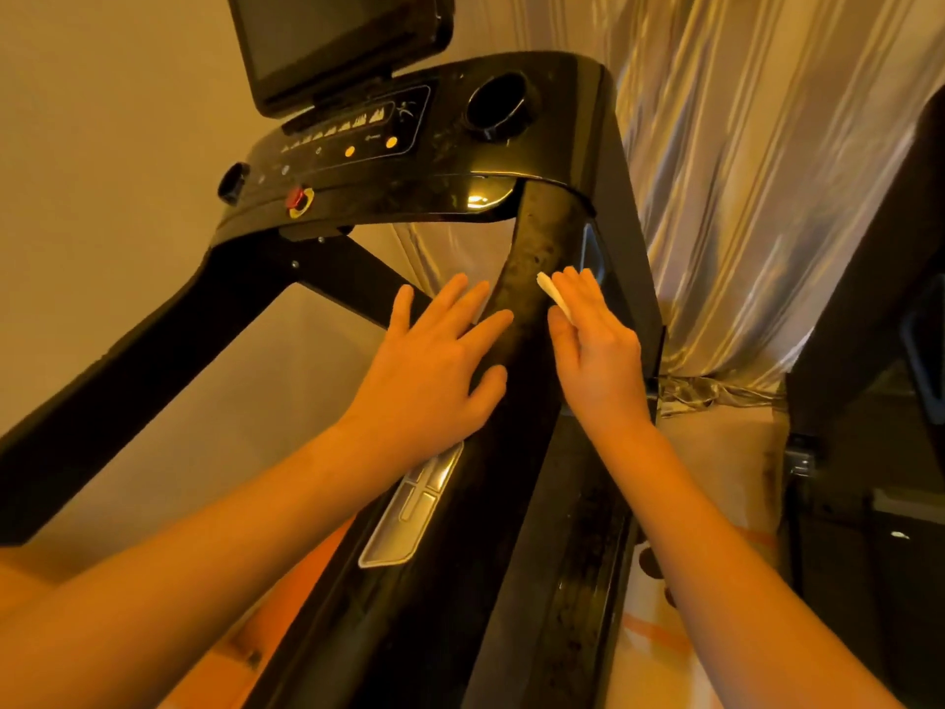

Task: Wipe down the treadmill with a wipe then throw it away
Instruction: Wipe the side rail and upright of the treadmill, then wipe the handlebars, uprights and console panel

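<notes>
Two bare forearms reach in from the bottom edge toward the treadmill, and both hands meet on its right handrail. White and folded small, the wipe sits against the upper face of that dusty rail. It is pinched between the thumb and forefinger of the right hand, with only a narrow strip showing past the fingers, which lie close together over it. Just beside it, the left hand lies flat on the rail's inner edge, its fingers straight and spread, holding nothing. Under the left wrist a silver sensor plate is set into the rail. Above, the black console carries a round cup holder, a red stop button and a dark screen. Shiny pleated curtains hang behind to the right.
</notes>
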The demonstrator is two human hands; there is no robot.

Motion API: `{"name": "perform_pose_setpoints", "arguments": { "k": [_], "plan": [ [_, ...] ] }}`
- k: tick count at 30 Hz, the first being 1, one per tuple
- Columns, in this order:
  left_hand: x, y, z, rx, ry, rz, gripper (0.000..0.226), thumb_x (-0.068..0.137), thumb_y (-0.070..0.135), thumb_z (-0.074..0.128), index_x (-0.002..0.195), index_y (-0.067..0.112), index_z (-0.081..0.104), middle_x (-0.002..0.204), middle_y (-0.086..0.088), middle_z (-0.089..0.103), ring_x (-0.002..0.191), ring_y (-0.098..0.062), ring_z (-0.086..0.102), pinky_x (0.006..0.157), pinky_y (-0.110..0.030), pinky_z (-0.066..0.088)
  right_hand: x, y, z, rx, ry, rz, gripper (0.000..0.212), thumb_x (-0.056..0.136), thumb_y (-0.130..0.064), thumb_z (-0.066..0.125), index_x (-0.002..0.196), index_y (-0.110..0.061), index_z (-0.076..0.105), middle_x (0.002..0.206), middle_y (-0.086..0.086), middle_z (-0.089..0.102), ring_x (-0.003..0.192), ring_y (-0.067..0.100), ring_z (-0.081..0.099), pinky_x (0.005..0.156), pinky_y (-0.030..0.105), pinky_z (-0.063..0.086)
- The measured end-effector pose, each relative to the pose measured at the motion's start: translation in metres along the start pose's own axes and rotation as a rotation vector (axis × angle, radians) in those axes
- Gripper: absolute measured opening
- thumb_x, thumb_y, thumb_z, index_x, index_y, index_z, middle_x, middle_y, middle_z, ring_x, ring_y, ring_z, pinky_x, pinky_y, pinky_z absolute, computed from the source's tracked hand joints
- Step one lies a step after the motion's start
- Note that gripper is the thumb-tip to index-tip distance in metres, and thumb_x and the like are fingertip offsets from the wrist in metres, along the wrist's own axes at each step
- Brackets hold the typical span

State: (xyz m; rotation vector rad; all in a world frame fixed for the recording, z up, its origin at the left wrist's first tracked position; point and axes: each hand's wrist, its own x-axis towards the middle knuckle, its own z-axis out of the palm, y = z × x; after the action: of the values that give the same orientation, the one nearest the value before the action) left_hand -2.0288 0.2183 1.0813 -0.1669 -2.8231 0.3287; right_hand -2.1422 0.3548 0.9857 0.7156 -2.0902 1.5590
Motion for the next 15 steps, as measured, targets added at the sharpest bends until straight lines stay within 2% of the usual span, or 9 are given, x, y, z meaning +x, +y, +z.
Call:
{"name": "perform_pose_setpoints", "arguments": {
  "k": [4, 7, 9, 12, 15],
  "plan": [
    [-0.041, -0.008, -0.014, 0.087, 0.039, -0.080, 0.058, 0.100, 0.047, 0.032, 0.152, 0.025, 0.046, 0.164, -0.007, 0.034, 0.156, -0.027, 0.017, 0.121, -0.064, -0.003, -0.007, -0.026, 0.004, 0.036, -0.016, -0.089, 0.045, 0.108, -0.021, 0.047, 0.152, -0.010, 0.045, 0.158, 0.007, 0.044, 0.150, 0.012, 0.026, 0.116, 0.008, 0.020],
    [-0.084, -0.017, -0.025, 0.177, 0.041, -0.176, 0.055, 0.100, 0.045, 0.034, 0.149, 0.024, 0.049, 0.162, -0.009, 0.037, 0.155, -0.031, 0.022, 0.121, -0.068, -0.003, -0.018, -0.056, 0.012, 0.083, -0.053, -0.189, 0.045, 0.108, -0.019, 0.047, 0.151, -0.008, 0.046, 0.156, 0.009, 0.045, 0.149, 0.013, 0.027, 0.112, -0.001, 0.016],
    [-0.118, -0.025, -0.029, 0.226, 0.012, -0.253, 0.054, 0.101, 0.045, 0.035, 0.150, 0.026, 0.049, 0.163, -0.008, 0.036, 0.155, -0.031, 0.021, 0.120, -0.069, -0.004, -0.028, -0.078, 0.019, 0.095, -0.112, -0.277, 0.045, 0.108, -0.022, 0.045, 0.151, -0.007, 0.047, 0.156, 0.011, 0.046, 0.149, 0.017, 0.029, 0.114, 0.004, 0.021],
    [-0.171, -0.035, -0.036, 0.294, -0.017, -0.368, 0.054, 0.102, 0.046, 0.035, 0.150, 0.026, 0.050, 0.163, -0.008, 0.036, 0.155, -0.030, 0.020, 0.121, -0.064, -0.011, -0.042, -0.111, 0.032, 0.107, -0.218, -0.404, 0.043, 0.108, -0.020, 0.048, 0.149, -0.006, 0.050, 0.156, 0.014, 0.047, 0.151, 0.026, 0.034, 0.115, 0.029, 0.035],
    [-0.223, -0.044, -0.047, 0.328, 0.007, -0.468, 0.053, 0.103, 0.046, 0.037, 0.151, 0.027, 0.048, 0.163, -0.007, 0.036, 0.155, -0.026, 0.015, 0.121, -0.059, -0.018, -0.060, -0.147, 0.047, 0.132, -0.268, -0.540, 0.042, 0.104, -0.013, 0.055, 0.144, -0.002, 0.054, 0.151, 0.018, 0.051, 0.146, 0.034, 0.041, 0.108, 0.043, 0.045]
  ]
}}
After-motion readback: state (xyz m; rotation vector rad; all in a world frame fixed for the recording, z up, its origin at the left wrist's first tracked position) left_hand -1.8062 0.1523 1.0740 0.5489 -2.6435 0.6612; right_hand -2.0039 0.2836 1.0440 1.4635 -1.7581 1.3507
